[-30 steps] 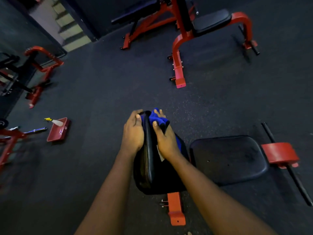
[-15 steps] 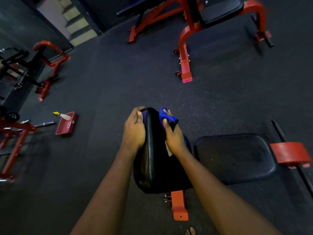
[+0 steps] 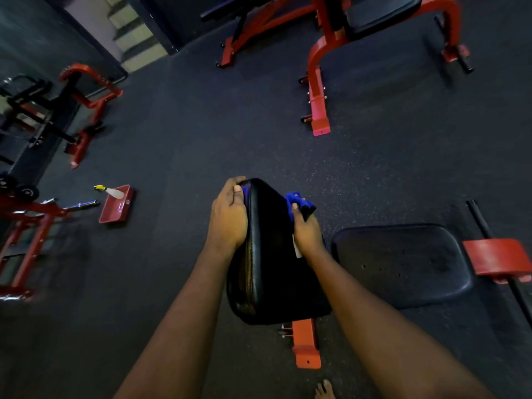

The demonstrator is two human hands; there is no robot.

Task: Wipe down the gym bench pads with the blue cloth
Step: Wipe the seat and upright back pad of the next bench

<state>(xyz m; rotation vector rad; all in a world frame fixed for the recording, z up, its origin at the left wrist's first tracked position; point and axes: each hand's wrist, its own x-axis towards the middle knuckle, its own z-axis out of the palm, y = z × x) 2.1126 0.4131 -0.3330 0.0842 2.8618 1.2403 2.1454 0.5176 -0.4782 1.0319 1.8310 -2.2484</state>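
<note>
Covering the whole room is a dark speckled floor (image 3: 201, 145), with a red-framed far bench (image 3: 316, 82) at its far edge and more red machines along the left side. Nearer, a wide black seat pad (image 3: 403, 263) lies flat, and just left of it the back pad (image 3: 270, 254) is tilted up steeply, its narrow top edge pointing away from the person. A red frame foot (image 3: 306, 344) shows on the floor below that pad.

The two hands sit apart, one on each side of the back pad near its top. The left hand (image 3: 229, 217) grips the pad's left edge, fingers curled over the rim and thumb laid on the face. The right hand (image 3: 306, 234) pinches the blue cloth (image 3: 293, 198) against the pad's right edge, and the cloth bunches up above the knuckles.

Well off to the left, a red tray (image 3: 116, 204) rests on the floor with a spray bottle (image 3: 110, 191) lying tilted across its far rim.
</note>
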